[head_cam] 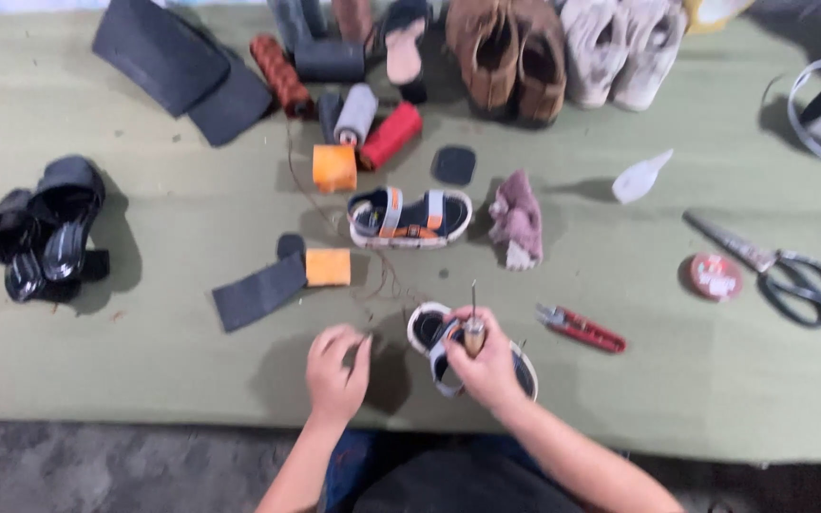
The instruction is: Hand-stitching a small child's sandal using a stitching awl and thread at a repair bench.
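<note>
Head view. A small sandal [448, 347] is seen at 6 o'clock on the green table [677, 380], pinned beneath the right hand [486, 366]. The right grip is closed around the wooden handle of an awl [473, 328], whose needle points toward 12 o'clock. The left hand [336, 370], at 9 o'clock of the sandal, has thumb and fingers pinched together, apparently on a thin thread [377, 285] that runs up toward 12 o'clock; the contact itself is too fine to confirm.

The matching sandal [410, 217] lies at 12 o'clock of the work, with a pink rag [517, 218] at its 3 o'clock. Red clippers [580, 329] rest at 3 o'clock of the right hand; scissors [781, 271] lie farther out.

Judgement: stitching appears in hand. The thread is best kept taut and clear of the needle tip, the sandal held firm against the table, and the awl driven straight, away from the left fingers.
</note>
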